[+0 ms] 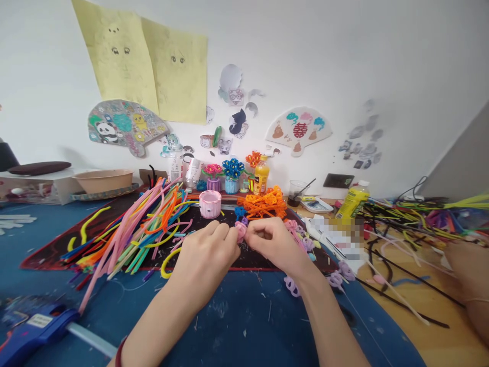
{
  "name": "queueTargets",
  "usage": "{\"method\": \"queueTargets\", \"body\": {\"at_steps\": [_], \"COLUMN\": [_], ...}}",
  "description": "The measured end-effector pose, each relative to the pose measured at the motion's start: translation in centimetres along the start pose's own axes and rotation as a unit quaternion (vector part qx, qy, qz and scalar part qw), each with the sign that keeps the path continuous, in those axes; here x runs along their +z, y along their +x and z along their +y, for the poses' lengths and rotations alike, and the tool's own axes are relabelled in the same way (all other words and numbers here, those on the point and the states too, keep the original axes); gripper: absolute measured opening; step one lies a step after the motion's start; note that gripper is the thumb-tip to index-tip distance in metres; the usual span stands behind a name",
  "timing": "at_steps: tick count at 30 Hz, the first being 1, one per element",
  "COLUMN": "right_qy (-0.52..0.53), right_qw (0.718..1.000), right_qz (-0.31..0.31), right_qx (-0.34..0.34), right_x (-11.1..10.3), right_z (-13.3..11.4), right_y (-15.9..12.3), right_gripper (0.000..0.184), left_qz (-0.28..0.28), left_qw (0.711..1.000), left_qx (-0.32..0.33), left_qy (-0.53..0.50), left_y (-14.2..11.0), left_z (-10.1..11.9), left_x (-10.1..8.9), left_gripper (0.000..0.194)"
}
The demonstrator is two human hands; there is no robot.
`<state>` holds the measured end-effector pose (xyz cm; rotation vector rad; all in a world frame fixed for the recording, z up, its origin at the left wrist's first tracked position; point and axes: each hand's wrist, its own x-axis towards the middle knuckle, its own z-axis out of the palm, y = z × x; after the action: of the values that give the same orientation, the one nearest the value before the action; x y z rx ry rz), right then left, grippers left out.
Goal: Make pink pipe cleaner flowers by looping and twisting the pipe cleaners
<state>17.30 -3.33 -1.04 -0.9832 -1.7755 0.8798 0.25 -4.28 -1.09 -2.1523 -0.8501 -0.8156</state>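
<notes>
Your L hand (214, 250) & R hand (275, 243) pinch a pink curl (240, 231); behind: cup (294, 185) w/ dark liquid (293, 201), blue pot (232, 186) w/ flowers (233, 168).

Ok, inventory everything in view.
Drawing sheets: two, yellow, wall
Fans: two, multicoloured, wall
Stickers: many, mixed, wall
Potted flowers: several, mixed, back
Drink bottles: two, yellow, back
Bowl: one, tan, left
Cup: one, clear, back
Mat: one, dark, table
Pot: one, pink, mat
Pipe cleaners: many, mixed, both sides
Looped pieces: many, mixed, right
Glue gun: one, blue, lower left
Co-worker's arm: one, blurred, right
Coil: one, pink, centre
Left grip: one, on coil
Right grip: one, at coil
</notes>
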Motion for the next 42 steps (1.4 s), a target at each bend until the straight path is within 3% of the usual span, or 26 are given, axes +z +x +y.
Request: {"method": "queueTargets", "body": {"at_steps": [5, 11, 16, 20, 23, 26, 28, 31, 37, 39, 42], "right_qy": [-0.019, 0.009, 0.16, 0.25, 0.258, 0.197, 0.113, 0.019, 0.035, 0.037, 0.039], "right_qw": [1.0, 1.0, 0.985, 0.967, 0.964, 0.978, 0.992, 1.0, 0.999, 0.999, 0.999], "right_qz": [-0.009, -0.01, 0.027, 0.018, -0.007, -0.026, -0.012, 0.008, -0.011, -0.008, -0.005], "right_qx": [0.022, 0.024, 0.056, 0.052, 0.06, 0.068, 0.047, -0.002, -0.015, -0.016, -0.024], "right_x": [0.3, 0.4, -0.2, -0.7, -0.8, -0.5, -0.3, -0.1, -0.3, -0.4, -0.5], "right_z": [-0.3, -0.4, -0.1, 0.0, 0.1, 0.1, -0.1, -0.4, -0.4, -0.2, -0.2], "right_y": [-0.2, -0.2, 0.0, 0.0, -0.1, -0.1, -0.1, -0.2, -0.4, -0.3, -0.3], "right_gripper": [0.021, 0.024, 0.028, 0.03, 0.032, 0.03, 0.024, 0.016, 0.022, 0.021, 0.02], "left_qz": [-0.002, 0.011, 0.035, 0.032, -0.009, -0.037, -0.064, -0.11, -0.151, -0.158, -0.151], "left_qw": [0.994, 0.994, 0.997, 0.974, 0.96, 0.947, 0.926, 0.872, 0.771, 0.755, 0.763], "left_qx": [0.043, 0.049, -0.044, -0.101, -0.101, -0.105, -0.131, -0.195, -0.253, -0.25, -0.252], "left_qy": [0.096, 0.097, -0.049, -0.202, -0.261, -0.302, -0.348, -0.436, -0.565, -0.586, -0.576], "left_y": [0.3, 0.4, 0.3, 0.2, 0.2, 0.4, 0.6, 0.7, 0.8, 0.8, 0.8], "left_z": [0.5, 0.4, -0.7, -1.5, -1.3, -0.9, -0.8, -1.0, -1.5, -1.4, -1.3], "left_x": [-0.5, -0.5, -0.6, -0.8, -0.8, -0.9, -1.0, -1.2, -1.5, -1.6, -1.6], "left_gripper": [0.025, 0.029, 0.026, 0.014, 0.012, 0.016, 0.02, 0.026, 0.033, 0.032, 0.031]}}
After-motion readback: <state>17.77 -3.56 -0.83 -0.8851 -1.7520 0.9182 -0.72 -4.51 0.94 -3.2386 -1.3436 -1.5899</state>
